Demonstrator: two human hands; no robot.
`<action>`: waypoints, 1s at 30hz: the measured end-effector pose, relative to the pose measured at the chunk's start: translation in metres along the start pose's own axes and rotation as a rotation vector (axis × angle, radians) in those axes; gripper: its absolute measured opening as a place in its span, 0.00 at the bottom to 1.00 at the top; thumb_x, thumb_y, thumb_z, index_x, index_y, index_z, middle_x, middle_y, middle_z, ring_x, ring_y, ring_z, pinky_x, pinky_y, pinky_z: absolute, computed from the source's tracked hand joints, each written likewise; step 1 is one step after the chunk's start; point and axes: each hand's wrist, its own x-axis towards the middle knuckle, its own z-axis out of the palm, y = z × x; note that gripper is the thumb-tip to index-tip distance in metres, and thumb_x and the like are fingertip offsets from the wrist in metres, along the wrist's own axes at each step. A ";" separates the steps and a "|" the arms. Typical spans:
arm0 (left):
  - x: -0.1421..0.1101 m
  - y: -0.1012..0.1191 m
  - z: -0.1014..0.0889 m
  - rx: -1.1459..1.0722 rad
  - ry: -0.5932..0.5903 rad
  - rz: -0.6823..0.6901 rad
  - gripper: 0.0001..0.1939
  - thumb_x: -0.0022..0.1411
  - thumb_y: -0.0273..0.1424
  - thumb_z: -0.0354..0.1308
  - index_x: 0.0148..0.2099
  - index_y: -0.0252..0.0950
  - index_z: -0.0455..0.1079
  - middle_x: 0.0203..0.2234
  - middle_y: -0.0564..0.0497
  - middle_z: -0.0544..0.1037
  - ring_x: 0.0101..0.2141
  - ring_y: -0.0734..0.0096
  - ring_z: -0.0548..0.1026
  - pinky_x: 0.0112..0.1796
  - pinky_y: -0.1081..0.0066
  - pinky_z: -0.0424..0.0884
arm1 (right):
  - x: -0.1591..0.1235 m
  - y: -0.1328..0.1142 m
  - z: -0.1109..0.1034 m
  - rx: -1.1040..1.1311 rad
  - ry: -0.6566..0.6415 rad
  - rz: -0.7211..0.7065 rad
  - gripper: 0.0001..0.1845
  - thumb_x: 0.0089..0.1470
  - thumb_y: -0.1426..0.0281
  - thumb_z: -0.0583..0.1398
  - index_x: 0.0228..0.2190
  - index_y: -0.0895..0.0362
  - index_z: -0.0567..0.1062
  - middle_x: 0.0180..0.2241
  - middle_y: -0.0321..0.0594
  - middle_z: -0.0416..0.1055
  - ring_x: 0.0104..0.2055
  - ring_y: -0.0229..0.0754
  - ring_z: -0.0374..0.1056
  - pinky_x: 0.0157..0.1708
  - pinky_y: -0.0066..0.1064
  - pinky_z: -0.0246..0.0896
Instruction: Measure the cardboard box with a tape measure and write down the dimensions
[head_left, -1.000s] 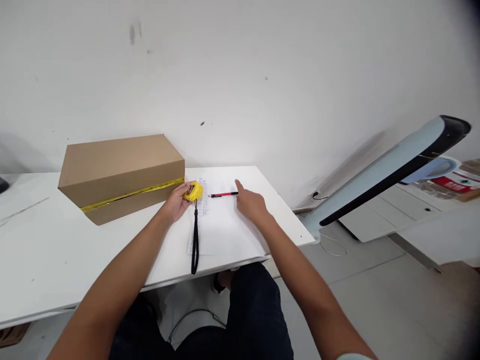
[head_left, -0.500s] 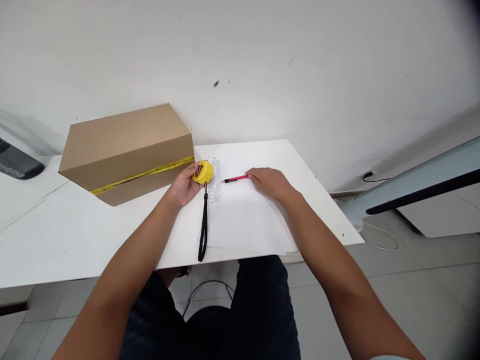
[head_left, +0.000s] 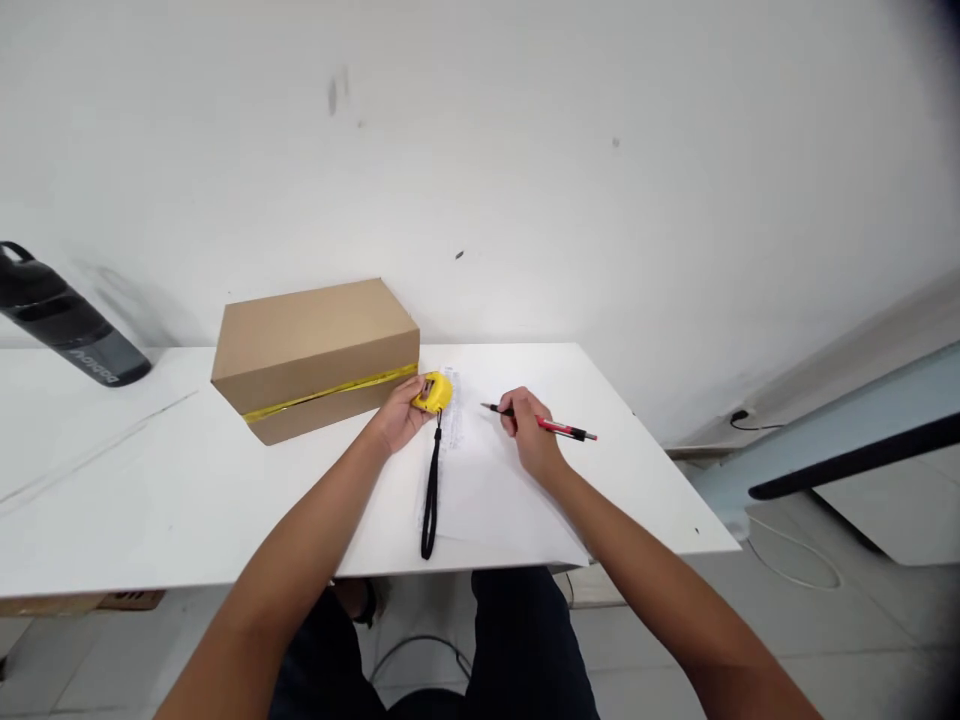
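Note:
My left hand [head_left: 397, 418] grips a yellow tape measure [head_left: 435, 392] at the right end of a brown cardboard box [head_left: 315, 345]. Its yellow tape [head_left: 330, 392] runs along the box's front face. A black wrist strap [head_left: 431, 495] hangs from the tape measure toward the table's front edge. My right hand [head_left: 529, 430] holds a red and black pen [head_left: 559, 428] with its tip over a white sheet of paper [head_left: 487, 480] that has writing near its top left.
The white table [head_left: 150, 490] stands against a white wall. A dark water bottle [head_left: 64, 320] is at the far left. To the right are a light blue and black slanted panel [head_left: 847, 440], a wall socket with a cable [head_left: 742, 418] and tiled floor.
My right hand has picked the pen up from the paper and now holds it in a writing grip. My left hand has stayed on the tape measure. The camera view shifted.

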 end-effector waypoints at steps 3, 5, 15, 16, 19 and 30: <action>0.001 -0.002 -0.002 0.001 -0.008 0.010 0.08 0.64 0.33 0.66 0.41 0.35 0.75 0.38 0.47 0.79 0.38 0.68 0.77 0.43 0.67 0.77 | -0.005 0.000 0.016 0.012 -0.173 0.052 0.34 0.61 0.39 0.43 0.30 0.52 0.72 0.17 0.33 0.64 0.19 0.38 0.53 0.22 0.33 0.52; 0.002 -0.004 -0.004 -0.003 -0.010 0.006 0.08 0.64 0.33 0.66 0.42 0.35 0.75 0.38 0.47 0.78 0.39 0.68 0.77 0.43 0.67 0.77 | -0.006 0.000 0.022 -0.020 -0.231 0.105 0.30 0.60 0.42 0.50 0.24 0.52 0.71 0.17 0.35 0.66 0.20 0.38 0.55 0.23 0.33 0.52; 0.005 -0.008 -0.007 -0.006 -0.023 0.010 0.08 0.64 0.34 0.67 0.41 0.35 0.75 0.36 0.49 0.77 0.37 0.70 0.75 0.43 0.67 0.76 | -0.015 -0.008 0.030 -0.173 -0.270 0.132 0.23 0.56 0.54 0.59 0.18 0.51 0.59 0.19 0.31 0.58 0.25 0.38 0.52 0.26 0.33 0.46; 0.005 -0.008 -0.007 -0.003 -0.023 0.012 0.08 0.64 0.34 0.67 0.41 0.35 0.75 0.36 0.49 0.76 0.37 0.70 0.75 0.42 0.67 0.76 | -0.016 -0.010 0.030 -0.180 -0.287 0.124 0.22 0.56 0.55 0.59 0.18 0.52 0.60 0.19 0.31 0.59 0.25 0.38 0.53 0.27 0.33 0.46; 0.005 -0.008 -0.007 0.002 -0.025 0.016 0.09 0.63 0.35 0.67 0.42 0.36 0.75 0.36 0.49 0.77 0.37 0.69 0.75 0.42 0.68 0.76 | -0.017 -0.011 0.030 -0.195 -0.319 0.100 0.22 0.55 0.55 0.59 0.17 0.52 0.60 0.20 0.32 0.60 0.25 0.38 0.54 0.27 0.33 0.48; 0.002 -0.008 -0.004 0.013 -0.013 0.014 0.12 0.61 0.34 0.69 0.45 0.35 0.77 0.38 0.48 0.78 0.38 0.70 0.76 0.41 0.69 0.76 | -0.017 -0.009 0.031 -0.211 -0.337 0.091 0.21 0.56 0.57 0.58 0.18 0.52 0.60 0.20 0.34 0.61 0.26 0.40 0.55 0.28 0.34 0.49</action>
